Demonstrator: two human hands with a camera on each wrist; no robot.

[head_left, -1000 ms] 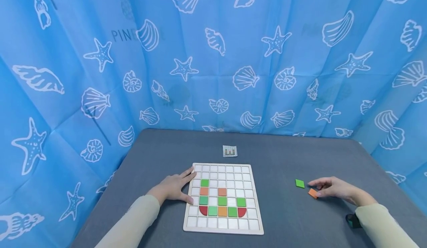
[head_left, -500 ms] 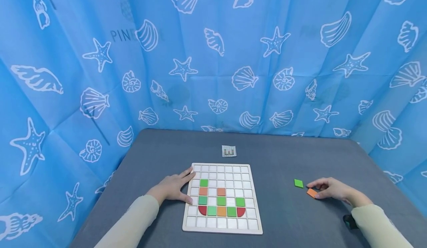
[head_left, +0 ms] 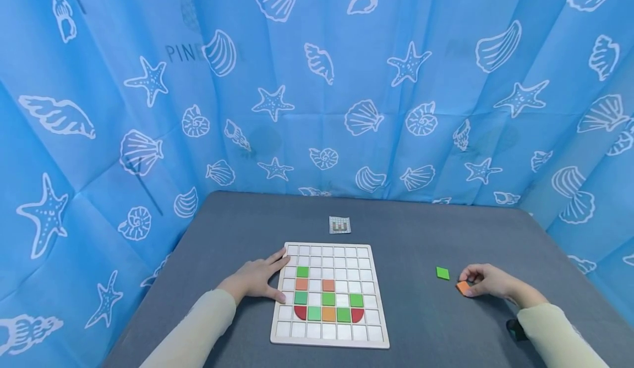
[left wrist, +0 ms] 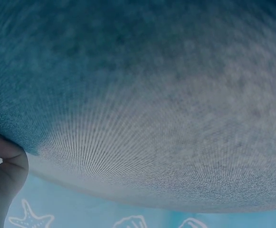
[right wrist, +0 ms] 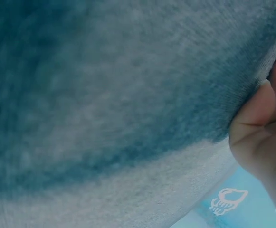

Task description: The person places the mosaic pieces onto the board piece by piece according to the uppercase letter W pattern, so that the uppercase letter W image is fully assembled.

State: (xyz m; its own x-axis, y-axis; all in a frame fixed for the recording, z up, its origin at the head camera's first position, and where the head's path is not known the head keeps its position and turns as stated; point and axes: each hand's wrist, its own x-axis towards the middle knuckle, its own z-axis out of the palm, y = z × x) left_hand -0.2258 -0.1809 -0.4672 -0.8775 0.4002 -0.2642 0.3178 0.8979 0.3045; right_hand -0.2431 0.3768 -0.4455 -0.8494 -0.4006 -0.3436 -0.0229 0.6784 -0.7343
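A white grid board (head_left: pixel 329 332) lies on the grey table. In its cells sit green, teal and orange square tiles and two red quarter-round tiles, the left one (head_left: pixel 300 312) and the right one (head_left: pixel 358 315). My left hand (head_left: pixel 255 277) rests at the board's left edge, fingers spread and thumb on the frame. Over on the right, my right hand (head_left: pixel 490 283) pinches an orange square tile (head_left: pixel 463 287) between thumb and fingers, close over the table. A loose green square tile (head_left: pixel 443 273) lies just left of that hand. Neither wrist view shows the tiles.
Behind the board lies a small pattern card (head_left: pixel 339 225). A dark object (head_left: pixel 516 329) shows by the right sleeve. The blue curtain (head_left: pixel 317 109) with white shells and starfish hangs along the back and sides of the table (head_left: pixel 406 236).
The right hand's fingers have curled in closer around the orange tile, which now looks slightly tilted. The left hand and the board have stayed put.
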